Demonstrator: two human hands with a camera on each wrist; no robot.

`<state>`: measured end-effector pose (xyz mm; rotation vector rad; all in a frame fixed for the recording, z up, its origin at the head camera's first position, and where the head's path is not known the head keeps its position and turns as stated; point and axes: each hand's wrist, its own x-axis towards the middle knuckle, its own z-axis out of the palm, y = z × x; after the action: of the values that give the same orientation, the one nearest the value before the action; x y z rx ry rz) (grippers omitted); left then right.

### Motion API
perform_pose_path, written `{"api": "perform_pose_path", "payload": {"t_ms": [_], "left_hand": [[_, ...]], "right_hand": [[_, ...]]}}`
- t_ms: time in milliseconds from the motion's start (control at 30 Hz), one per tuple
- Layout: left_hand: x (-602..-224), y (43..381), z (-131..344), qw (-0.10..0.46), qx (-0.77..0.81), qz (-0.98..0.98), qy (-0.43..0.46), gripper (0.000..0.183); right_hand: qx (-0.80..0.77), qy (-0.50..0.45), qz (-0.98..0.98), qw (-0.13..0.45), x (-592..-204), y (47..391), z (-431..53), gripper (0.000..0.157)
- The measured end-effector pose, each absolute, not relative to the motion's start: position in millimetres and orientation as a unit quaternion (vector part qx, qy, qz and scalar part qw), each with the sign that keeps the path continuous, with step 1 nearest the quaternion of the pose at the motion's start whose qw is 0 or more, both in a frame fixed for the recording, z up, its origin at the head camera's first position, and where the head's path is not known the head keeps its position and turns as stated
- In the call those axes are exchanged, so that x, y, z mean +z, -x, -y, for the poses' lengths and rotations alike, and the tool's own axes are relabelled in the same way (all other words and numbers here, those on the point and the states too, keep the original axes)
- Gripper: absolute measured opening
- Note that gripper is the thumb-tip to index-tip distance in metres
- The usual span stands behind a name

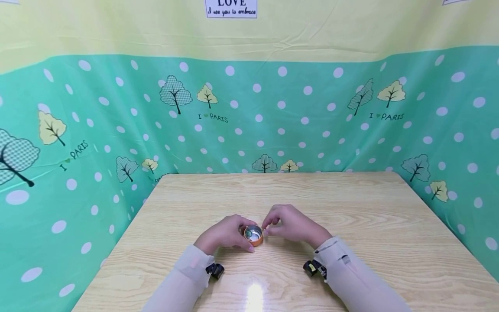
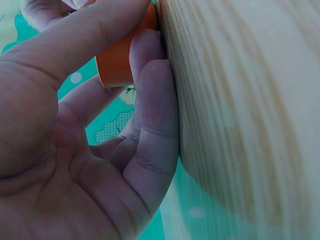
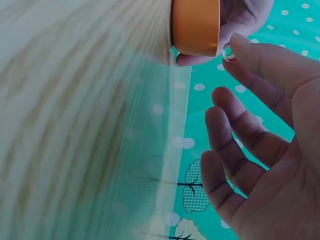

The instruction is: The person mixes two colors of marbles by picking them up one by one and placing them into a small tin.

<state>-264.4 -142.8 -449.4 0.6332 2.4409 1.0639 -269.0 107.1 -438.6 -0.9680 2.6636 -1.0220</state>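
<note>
Left hand: reaches in from the near left, wrist bent inward, thumb on the near side and fingers on the far side of a short, round, orange tin with a silvery metal interior; grips it by the wall. Tin stands upright, mouth up, on a pale wood-grain counter, between the two hands.

Right hand: reaches in from the near right, just beside the tin's right rim; thumb and forefinger pinch a small, clear, round glass-like bead with a touch of red. Remaining three fingers loosely bent, holding nothing.

Forearms: light-coloured sleeves, slanting inward, cut off by the near edge of the head view; a small black device at each wrist.

Obscured: left side of the tin, behind the left hand; contents of the tin, greenish glints only, not identifiable; bead, too small to make out in the head view; tin, cropped at the top in both wrist views.

Backdrop: green fabric with white dots and printed trees, beyond the counter.
</note>
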Motion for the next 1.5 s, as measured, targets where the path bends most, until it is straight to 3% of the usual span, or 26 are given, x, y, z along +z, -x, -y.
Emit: {"api": "perform_pose_path", "payload": {"t_ms": [1500], "left_hand": [[-452.9, 267.1, 143.7, 0.204, 0.392, -0.867, -0.231, 0.046]], "right_hand": [[-0.323, 0.341, -0.881, 0.058, -447.0, 265.2, -97.2, 0.011]]}}
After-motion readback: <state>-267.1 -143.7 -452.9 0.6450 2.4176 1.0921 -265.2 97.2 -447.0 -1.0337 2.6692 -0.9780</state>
